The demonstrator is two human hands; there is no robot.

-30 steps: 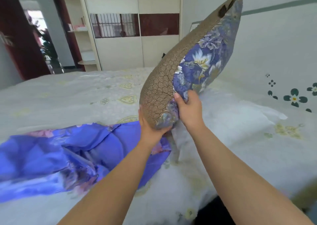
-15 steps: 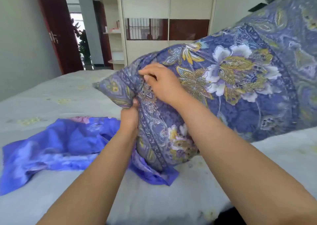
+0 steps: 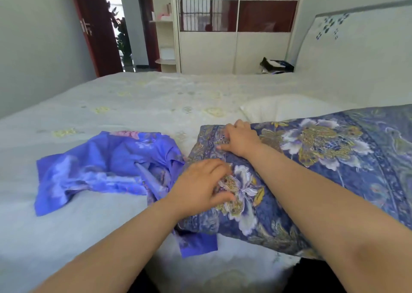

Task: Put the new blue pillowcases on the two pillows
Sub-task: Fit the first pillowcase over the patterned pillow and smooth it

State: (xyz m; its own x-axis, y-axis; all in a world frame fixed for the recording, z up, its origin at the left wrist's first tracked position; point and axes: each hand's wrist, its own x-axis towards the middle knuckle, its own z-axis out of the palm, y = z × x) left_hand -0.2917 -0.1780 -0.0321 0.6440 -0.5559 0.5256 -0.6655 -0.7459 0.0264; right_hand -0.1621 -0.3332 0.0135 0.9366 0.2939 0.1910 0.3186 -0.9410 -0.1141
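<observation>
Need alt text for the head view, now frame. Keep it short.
Both hands rest on the near end of a floral blue pillow lying on the bed: left hand nearer the camera, right hand beyond it. A crumpled blue pillowcase lies to the left, a white pillow behind.

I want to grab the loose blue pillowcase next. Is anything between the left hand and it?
Nothing visible. The left hand rests on the floral pillow's end, and the loose blue pillowcase lies on the bed just left of it.
</observation>
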